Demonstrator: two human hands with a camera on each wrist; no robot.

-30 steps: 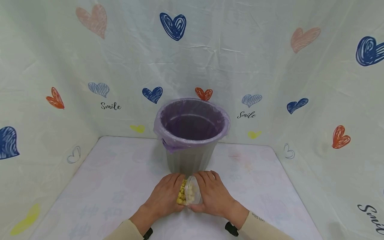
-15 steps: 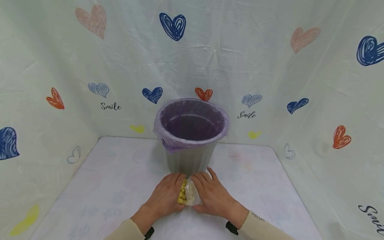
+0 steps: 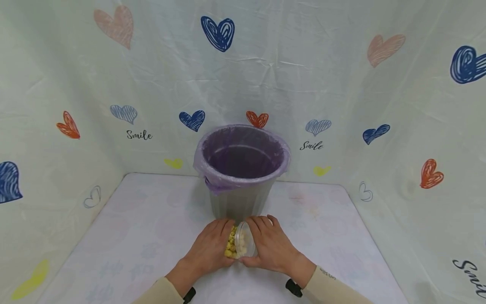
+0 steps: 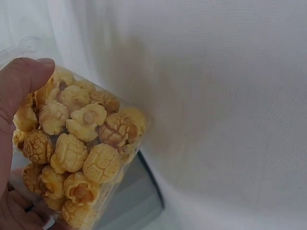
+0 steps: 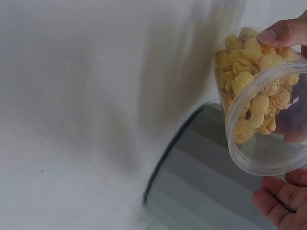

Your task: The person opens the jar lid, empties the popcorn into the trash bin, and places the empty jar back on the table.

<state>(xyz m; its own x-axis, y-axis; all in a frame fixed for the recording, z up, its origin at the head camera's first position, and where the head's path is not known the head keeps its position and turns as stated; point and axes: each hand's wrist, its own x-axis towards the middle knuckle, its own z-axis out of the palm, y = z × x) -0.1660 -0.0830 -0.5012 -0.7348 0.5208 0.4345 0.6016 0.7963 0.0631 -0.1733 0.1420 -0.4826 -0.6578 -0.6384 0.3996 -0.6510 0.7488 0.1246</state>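
A clear plastic jar of popcorn (image 4: 86, 143) lies on its side between both hands, below the bin in the head view. My left hand (image 3: 210, 247) grips its body; the left wrist view shows the thumb (image 4: 29, 79) along the clear wall and fingers partly hidden behind. Facing right is the jar's round clear lid (image 3: 244, 240), with popcorn visible through it in the right wrist view. My right hand (image 3: 275, 247) is bent around this lid, thumb on the near edge and fingers on the far edge. Several of its fingers (image 5: 283, 199) show just under the rim.
A grey bin (image 3: 239, 200) lined with a purple bag (image 3: 212, 181) stands right beyond the hands. The white table (image 3: 152, 228) reaches out to both sides. Pale sheets (image 3: 273, 71) printed with hearts hang around it.
Half a second ago my right fingers reached further over the lid with one raised and the thumb drawn back. Now they have returned to its edge. The left hand and jar stay put.
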